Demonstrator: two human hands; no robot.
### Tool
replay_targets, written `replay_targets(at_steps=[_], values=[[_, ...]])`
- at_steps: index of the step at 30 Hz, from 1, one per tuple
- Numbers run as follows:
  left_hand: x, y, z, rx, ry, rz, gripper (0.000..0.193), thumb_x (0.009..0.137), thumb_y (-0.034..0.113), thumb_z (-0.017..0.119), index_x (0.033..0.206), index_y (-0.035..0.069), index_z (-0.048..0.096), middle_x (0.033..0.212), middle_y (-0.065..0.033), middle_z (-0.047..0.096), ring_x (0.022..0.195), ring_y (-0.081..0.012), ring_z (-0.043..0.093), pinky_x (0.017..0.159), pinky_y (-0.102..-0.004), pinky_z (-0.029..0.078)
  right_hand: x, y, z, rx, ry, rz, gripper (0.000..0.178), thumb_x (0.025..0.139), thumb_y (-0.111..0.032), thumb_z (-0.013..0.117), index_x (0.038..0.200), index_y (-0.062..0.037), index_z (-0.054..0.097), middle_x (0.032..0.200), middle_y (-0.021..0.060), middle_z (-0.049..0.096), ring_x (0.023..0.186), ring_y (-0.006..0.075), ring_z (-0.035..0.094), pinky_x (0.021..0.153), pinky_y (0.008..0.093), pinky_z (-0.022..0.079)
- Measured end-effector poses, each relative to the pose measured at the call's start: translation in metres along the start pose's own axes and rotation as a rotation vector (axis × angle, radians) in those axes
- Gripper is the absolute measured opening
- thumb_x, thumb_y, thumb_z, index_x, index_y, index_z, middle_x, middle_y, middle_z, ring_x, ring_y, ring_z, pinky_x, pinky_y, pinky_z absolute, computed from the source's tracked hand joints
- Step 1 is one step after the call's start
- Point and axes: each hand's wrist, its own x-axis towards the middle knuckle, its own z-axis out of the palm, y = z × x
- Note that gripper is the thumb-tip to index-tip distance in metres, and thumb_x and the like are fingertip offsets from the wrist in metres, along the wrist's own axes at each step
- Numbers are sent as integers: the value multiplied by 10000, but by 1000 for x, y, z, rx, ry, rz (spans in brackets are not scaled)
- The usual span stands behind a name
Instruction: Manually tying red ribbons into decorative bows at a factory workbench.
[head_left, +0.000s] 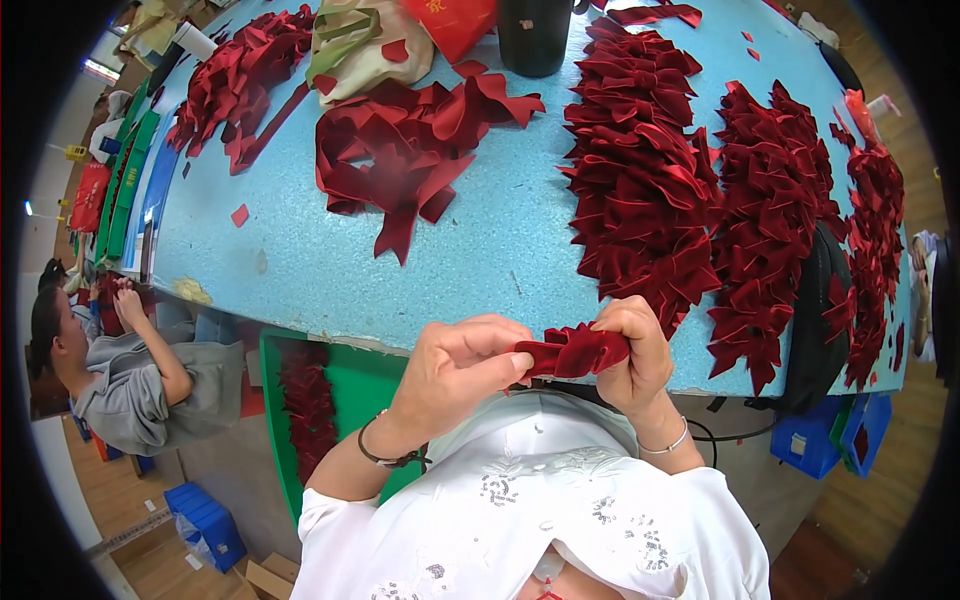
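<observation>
Between my two hands, just in front of the near table edge, is a dark red velvet bow. My left hand pinches its left end between thumb and fingers. The right end is gripped by my right hand, its fingers curled over the fabric. Beyond my hands, long overlapping rows of matching red bows lie on the blue table. A loose heap of red ribbon pieces rests farther off, left of those rows.
More ribbon lies far left, near a cream bag and a dark cylindrical container. A green bin with bows stands beside my left forearm. Another person sits at left. A black bag hangs at the right edge.
</observation>
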Motion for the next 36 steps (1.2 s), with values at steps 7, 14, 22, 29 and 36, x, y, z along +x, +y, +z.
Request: replay_targets(at_steps=[7, 14, 22, 29, 36], values=[[-10, 1, -8, 214, -99, 158, 216, 742, -98, 538, 924, -75, 651, 961, -151, 636, 814, -187, 613, 717, -277, 484, -1, -1, 2, 71, 23, 68, 141, 908, -125, 523, 885, 13, 508, 752, 80, 532, 645, 152, 486, 561, 258, 415], [-5, -10, -3, 550, -216, 497, 241, 711, -72, 613, 934, 6, 656, 925, -126, 637, 810, -220, 626, 709, -281, 490, -6, -2, 5, 197, 96, 145, 158, 916, -142, 520, 877, 9, 496, 757, 77, 526, 651, 135, 480, 557, 251, 415], [7, -5, 15, 583, 86, 742, 332, 662, -54, 708, 979, 26, 648, 892, -128, 642, 791, -239, 638, 675, -289, 506, -3, -5, 5, 200, 77, 147, 168, 911, -153, 531, 871, 6, 495, 760, 78, 521, 651, 134, 481, 553, 244, 415], [13, -5, 10, 447, 11, 630, 336, 677, -54, 712, 997, 31, 657, 911, -124, 657, 809, -190, 645, 681, -259, 505, 2, -9, -1, 173, 88, 93, 126, 888, -111, 538, 874, 8, 498, 758, 86, 517, 647, 145, 482, 557, 250, 422], [12, -5, 11, 351, -37, 559, 279, 705, -130, 679, 967, -50, 625, 924, -143, 638, 832, -176, 620, 739, -281, 502, 4, -14, -4, 74, 29, -2, 149, 765, 6, 605, 895, -5, 533, 752, 84, 549, 602, 192, 518, 522, 274, 415]])
